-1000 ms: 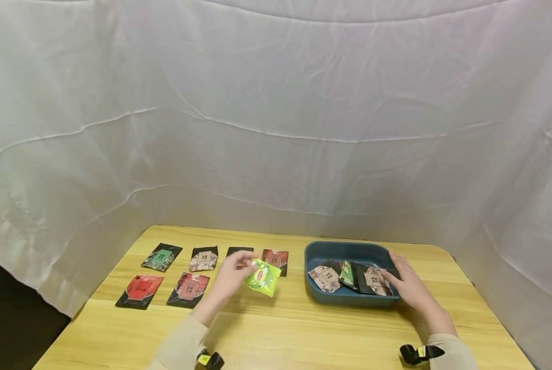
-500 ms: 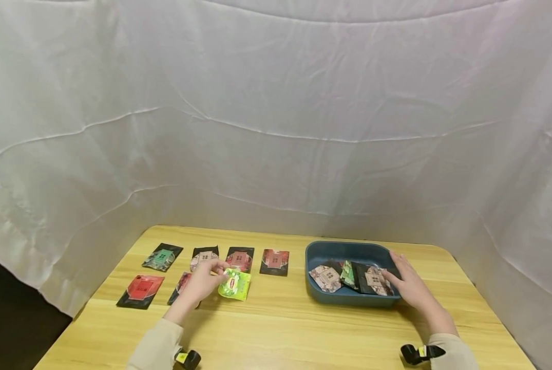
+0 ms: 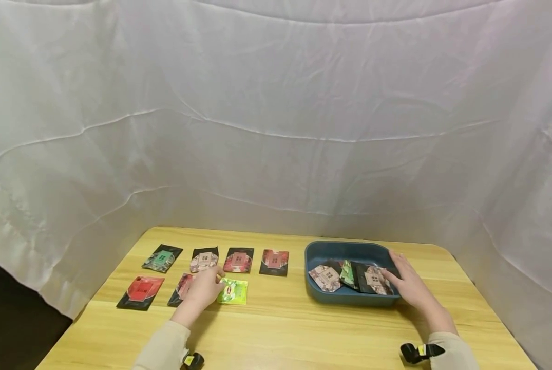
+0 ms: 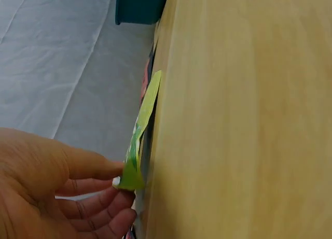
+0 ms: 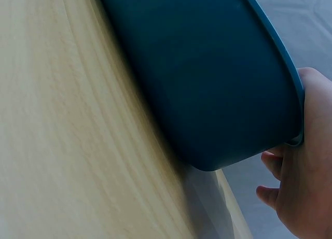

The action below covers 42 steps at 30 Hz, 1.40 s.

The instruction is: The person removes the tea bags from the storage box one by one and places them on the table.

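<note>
My left hand [image 3: 204, 289] pinches the near end of a bright green tea bag sachet [image 3: 234, 292] between thumb and fingers. In the left wrist view the sachet [image 4: 145, 112] stands slightly tilted, very close to the tabletop. Part of a dark sachet with a pink label [image 3: 182, 290] is hidden behind this hand. On the right, my right hand [image 3: 411, 282] holds the rim of a dark blue plastic basin [image 3: 338, 299], thumb over the edge and fingers outside. Inside the basin lie several sachets, among them a green one [image 3: 348, 274] and a beige-patterned one [image 3: 325, 278].
Left of the basin, sachets lie in rows: green-labelled [image 3: 162, 258], beige [image 3: 204, 259], pink [image 3: 239, 260] and dark red [image 3: 274, 262] at the back, a red one [image 3: 140, 293] nearer. A white curtain [image 3: 276, 128] surrounds the wooden table [image 3: 303, 339].
My left hand has carried the green sachet leftward and lowered it beside the front row, uncovering the pink-labelled sachet behind. The right hand and basin have stayed put.
</note>
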Each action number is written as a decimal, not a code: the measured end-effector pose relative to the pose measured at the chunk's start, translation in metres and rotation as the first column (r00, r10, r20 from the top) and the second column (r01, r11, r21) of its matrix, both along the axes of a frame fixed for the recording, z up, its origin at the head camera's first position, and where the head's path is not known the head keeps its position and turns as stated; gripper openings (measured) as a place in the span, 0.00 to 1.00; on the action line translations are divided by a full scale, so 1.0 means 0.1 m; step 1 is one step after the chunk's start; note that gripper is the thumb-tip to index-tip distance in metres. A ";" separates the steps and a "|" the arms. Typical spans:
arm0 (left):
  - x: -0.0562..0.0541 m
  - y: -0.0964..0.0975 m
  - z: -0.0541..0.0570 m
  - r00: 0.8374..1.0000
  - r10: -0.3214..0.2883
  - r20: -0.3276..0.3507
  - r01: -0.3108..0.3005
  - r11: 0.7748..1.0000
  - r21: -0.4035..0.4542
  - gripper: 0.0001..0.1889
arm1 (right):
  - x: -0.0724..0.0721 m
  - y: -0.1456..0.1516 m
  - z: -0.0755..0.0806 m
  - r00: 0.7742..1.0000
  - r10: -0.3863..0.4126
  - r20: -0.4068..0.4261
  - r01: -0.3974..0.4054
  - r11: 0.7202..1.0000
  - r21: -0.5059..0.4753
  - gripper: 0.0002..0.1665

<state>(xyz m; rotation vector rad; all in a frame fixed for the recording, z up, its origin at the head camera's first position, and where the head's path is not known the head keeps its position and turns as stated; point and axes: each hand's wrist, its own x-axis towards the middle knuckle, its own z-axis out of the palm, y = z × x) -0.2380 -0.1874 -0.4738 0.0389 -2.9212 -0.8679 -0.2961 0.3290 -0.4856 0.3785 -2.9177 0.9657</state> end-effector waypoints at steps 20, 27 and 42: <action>-0.07 0.46 0.38 0.995 -0.095 -0.040 0.096 0.995 0.031 0.21 | -0.02 -0.06 -0.05 1.000 -0.008 -0.011 0.008 1.000 0.015 0.45; -0.23 0.91 0.56 0.972 -0.218 -0.084 0.227 0.965 0.128 0.17 | -0.01 -0.07 -0.05 1.000 -0.012 -0.012 0.012 1.000 0.010 0.46; -0.44 1.89 0.57 0.915 -0.404 -0.021 0.399 0.894 0.202 0.18 | -0.01 -0.02 -0.01 0.999 -0.025 -0.023 0.025 1.000 0.019 0.44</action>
